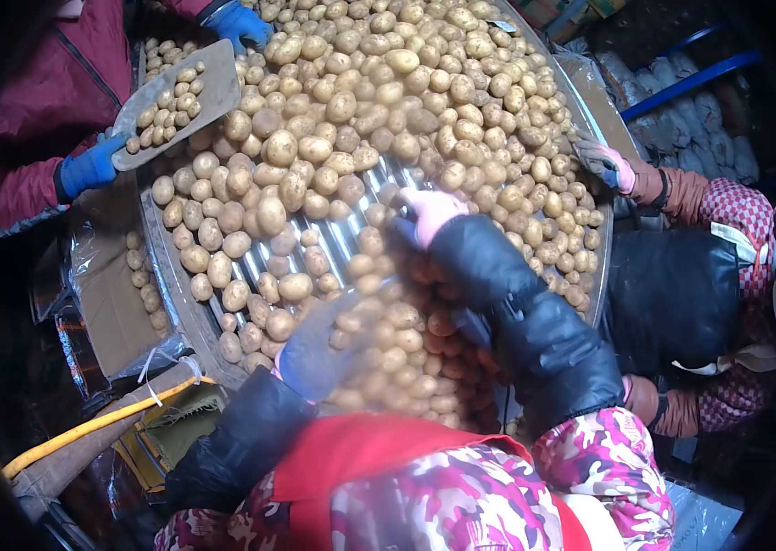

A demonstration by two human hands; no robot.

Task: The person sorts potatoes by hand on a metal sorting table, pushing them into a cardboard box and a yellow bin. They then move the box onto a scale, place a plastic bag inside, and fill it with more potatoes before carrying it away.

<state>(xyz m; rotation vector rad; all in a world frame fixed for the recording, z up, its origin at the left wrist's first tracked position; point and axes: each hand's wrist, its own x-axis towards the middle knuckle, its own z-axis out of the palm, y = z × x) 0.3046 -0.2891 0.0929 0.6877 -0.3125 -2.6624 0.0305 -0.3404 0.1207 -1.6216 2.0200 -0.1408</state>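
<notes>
The potatoes (374, 119) lie in a loose heap across the counter (177, 294), thickest toward twelve o'clock and thinning at the middle, where metal bars (337, 241) show between them. The right hand (429, 216) is over the middle of the heap, just at the two o'clock side of that gap; its fingers are blurred, so whether its grip is wide, narrow or around a potato can't be made out. The left hand (319, 349), toward seven o'clock, is beside the potatoes at the near end, and blur hides its grip too. Good handling here would mean fingers spread low and loose, nudging the potatoes into a single layer over the bars so every skin can be seen, and lifting one at a time rather than digging into the pile, which could bruise them. The two hands are best kept apart, clear of the gaps between the bars. Further out at ten o'clock, a co-worker's blue-gloved hand (89, 170) holds a scoop (218, 78) bearing small potatoes, and at two o'clock another person's gloved hand (606, 165) is at the counter's edge; both call for elbow room.
</notes>
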